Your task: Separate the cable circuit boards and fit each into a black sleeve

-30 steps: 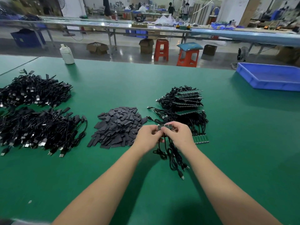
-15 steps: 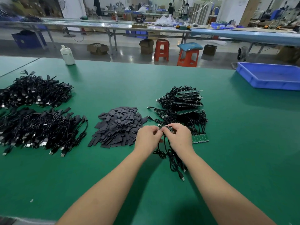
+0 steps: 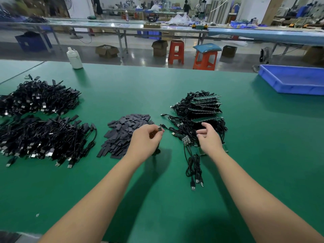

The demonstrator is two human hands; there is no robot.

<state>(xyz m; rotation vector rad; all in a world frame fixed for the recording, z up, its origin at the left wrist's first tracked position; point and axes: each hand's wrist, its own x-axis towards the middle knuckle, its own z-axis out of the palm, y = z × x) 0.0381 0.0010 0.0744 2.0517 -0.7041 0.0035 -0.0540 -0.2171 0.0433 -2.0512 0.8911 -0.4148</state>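
Between the two hands, over the green table [image 3: 175, 199], the left hand [image 3: 146, 142] pinches a small circuit board [image 3: 159, 129] at its fingertips, beside the pile of black sleeves [image 3: 126, 135]. Right hand [image 3: 208, 139] hovers loosely curled, holding nothing, over a separated board cluster [image 3: 186, 140] and its cables [image 3: 193, 168]. Behind sits the stack of unsplit boards [image 3: 203, 109]. Far right, the blue tray's [image 3: 294, 85] contents can't be seen.

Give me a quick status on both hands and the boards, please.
Left hand pinches one small separated board, beside the sleeve pile. Right hand loosely curled, holding nothing, above the remaining boards. Nothing in the way.
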